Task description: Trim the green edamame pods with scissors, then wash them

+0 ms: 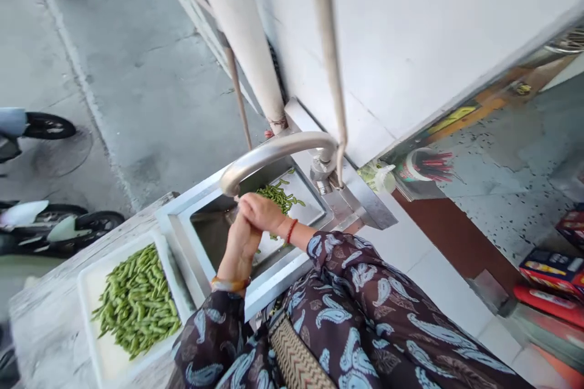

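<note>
Both hands are pressed together over the metal sink [208, 246], just below the spout of the curved faucet [283, 143]. My right hand [263, 211] is closed round the fingers of my left hand [238, 243]. The left fingers are mostly hidden under the right ones, and whether anything lies between the palms does not show. Behind the hands, a white tray [312, 197] sits in the sink with green bean pods [280, 194] strewn on it. To the left, a white plastic tray [103, 358] holds a large heap of similar green pods [139, 301].
The left tray stands on a worn counter [45, 307] beside the sink. A white pipe [239, 30] and a wall rise behind the faucet. Parked two-wheelers [59, 225] are on the pavement at left. Right of the faucet is a container of red sticks [431, 165].
</note>
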`<action>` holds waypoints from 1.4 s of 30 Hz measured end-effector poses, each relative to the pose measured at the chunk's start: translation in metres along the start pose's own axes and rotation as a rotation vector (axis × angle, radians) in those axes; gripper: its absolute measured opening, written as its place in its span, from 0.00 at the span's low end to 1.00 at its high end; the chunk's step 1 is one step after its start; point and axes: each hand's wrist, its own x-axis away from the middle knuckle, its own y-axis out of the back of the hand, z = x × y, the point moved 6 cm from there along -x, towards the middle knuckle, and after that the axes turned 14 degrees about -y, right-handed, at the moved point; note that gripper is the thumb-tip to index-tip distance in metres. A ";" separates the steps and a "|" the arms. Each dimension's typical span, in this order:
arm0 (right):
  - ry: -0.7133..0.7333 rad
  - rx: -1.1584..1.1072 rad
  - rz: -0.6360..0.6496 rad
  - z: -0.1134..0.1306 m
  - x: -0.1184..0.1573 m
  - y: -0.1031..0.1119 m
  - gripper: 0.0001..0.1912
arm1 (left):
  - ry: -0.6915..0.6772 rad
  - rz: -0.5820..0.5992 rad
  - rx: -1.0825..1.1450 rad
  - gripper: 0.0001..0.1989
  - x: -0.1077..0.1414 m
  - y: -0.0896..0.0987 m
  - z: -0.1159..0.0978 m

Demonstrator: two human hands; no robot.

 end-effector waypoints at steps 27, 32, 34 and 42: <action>-0.422 -0.326 0.327 -0.018 -0.001 0.007 0.20 | 0.116 -0.223 0.032 0.15 0.039 0.089 0.058; -0.427 -0.360 0.303 -0.017 0.002 0.006 0.17 | 0.136 -0.205 0.049 0.12 0.046 0.075 0.065; -0.423 -0.346 0.309 -0.016 0.002 0.003 0.17 | 0.140 -0.204 0.053 0.12 0.046 0.071 0.065; -0.421 -0.342 0.317 -0.015 0.002 0.000 0.15 | 0.118 -0.189 0.073 0.10 0.044 0.066 0.063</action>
